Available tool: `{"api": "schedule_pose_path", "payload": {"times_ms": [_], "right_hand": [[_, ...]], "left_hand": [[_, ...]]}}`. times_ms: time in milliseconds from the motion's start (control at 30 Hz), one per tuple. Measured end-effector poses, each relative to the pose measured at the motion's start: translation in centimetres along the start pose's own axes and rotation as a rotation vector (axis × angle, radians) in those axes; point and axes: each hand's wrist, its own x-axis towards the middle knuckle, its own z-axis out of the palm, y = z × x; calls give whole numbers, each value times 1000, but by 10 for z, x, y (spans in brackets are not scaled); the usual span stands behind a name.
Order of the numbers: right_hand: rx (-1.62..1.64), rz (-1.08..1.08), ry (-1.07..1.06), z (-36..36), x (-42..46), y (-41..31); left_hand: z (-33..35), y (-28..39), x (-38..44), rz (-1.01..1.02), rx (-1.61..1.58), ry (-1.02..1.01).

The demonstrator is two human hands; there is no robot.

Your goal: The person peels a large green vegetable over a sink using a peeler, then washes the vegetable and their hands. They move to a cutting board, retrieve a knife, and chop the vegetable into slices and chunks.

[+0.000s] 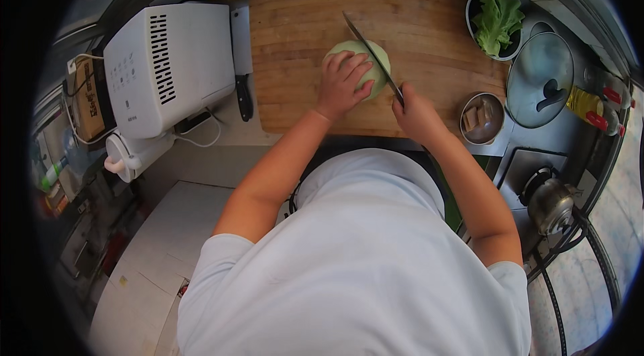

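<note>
A round pale-green cabbage or similar vegetable (383, 57) rests on a wooden cutting board (297, 19). My left hand (343, 85) presses on its left and near side, the fingers spread over the top and hiding part of it. In my right hand (418, 113), at the near right of the vegetable, is the handle of a kitchen knife (359, 38). Its blade slants up and left across the right part of the vegetable, the tip reaching past the far side. Whether the edge has entered the flesh cannot be seen.
Left of the board lie a black-handled cleaver (242, 44) and a white appliance (196, 54). At the right stand a bowl of leafy lettuce (499, 21), a glass lid (536, 69), a small metal bowl (495, 127) with brown pieces, oil bottles (586, 104) and a metal kettle (549, 207).
</note>
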Motion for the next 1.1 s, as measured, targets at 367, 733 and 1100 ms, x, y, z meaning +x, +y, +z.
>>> {"api": "schedule_pose_path", "payload": {"times_ms": [367, 733, 1100], "right_hand": [[56, -87, 154, 50, 18, 53], [26, 17, 40, -30, -82, -42], [-76, 67, -13, -6, -58, -39]], "left_hand": [[-9, 1, -2, -14, -10, -22], [-22, -1, -13, -31, -159, -99], [-17, -2, -14, -44, -115, -123]]}}
